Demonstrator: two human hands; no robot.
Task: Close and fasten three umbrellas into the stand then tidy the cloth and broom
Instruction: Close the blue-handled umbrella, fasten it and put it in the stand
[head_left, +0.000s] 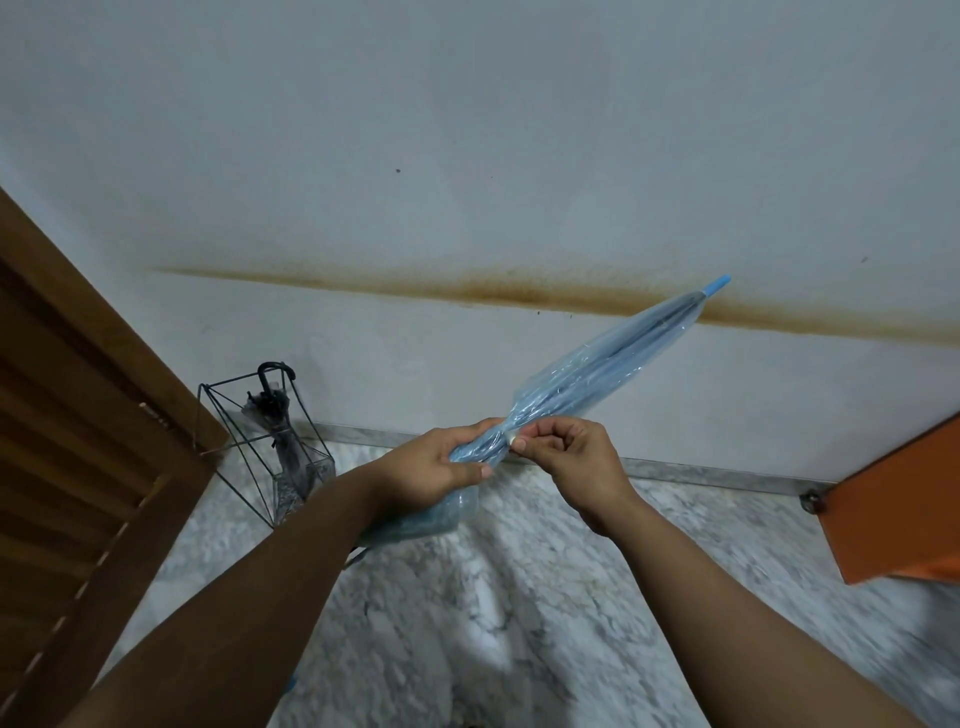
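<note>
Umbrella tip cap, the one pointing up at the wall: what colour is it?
Solid light blue tip cap, on the translucent blue folded umbrella; head view.

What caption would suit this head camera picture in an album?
Left hand grips a folded blue umbrella while right hand pinches its strap; wire stand holds one.

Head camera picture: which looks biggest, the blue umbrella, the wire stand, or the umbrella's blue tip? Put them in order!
1. blue umbrella, looks biggest, though it is nearer the camera than the stand
2. wire stand
3. blue tip, clearly smallest
</note>
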